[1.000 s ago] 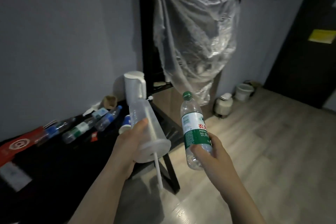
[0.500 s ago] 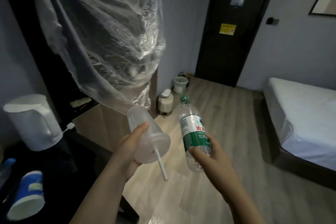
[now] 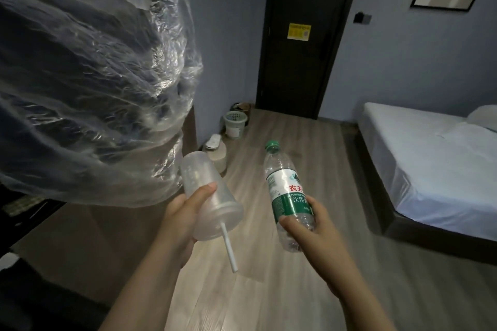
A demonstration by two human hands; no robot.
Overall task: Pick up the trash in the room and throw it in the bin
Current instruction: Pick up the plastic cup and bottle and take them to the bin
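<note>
My left hand (image 3: pixel 185 212) grips a frosted plastic cup (image 3: pixel 207 196), tipped so its lid and white straw (image 3: pixel 228 248) point down toward me. My right hand (image 3: pixel 314 226) holds a clear water bottle (image 3: pixel 285 191) with a green cap and green-and-white label, upright and leaning slightly left. Both are held over the wooden floor in front of me. A small pale waste bin (image 3: pixel 234 125) with a perforated insert stands on the floor by the wall, left of the dark door.
A large clear plastic sheet (image 3: pixel 88 83) hangs over something at the left, close to my left hand. A beige lidded container (image 3: pixel 216 154) sits on the floor behind the cup. A bed (image 3: pixel 430 158) with a white sheet fills the right side. The dark door (image 3: pixel 304 35) is straight ahead.
My view has swung right, away from the dark table with bottles and the kettle, toward the door and bed. Both hands keep the cup and bottle; the bin now appears nearer.
</note>
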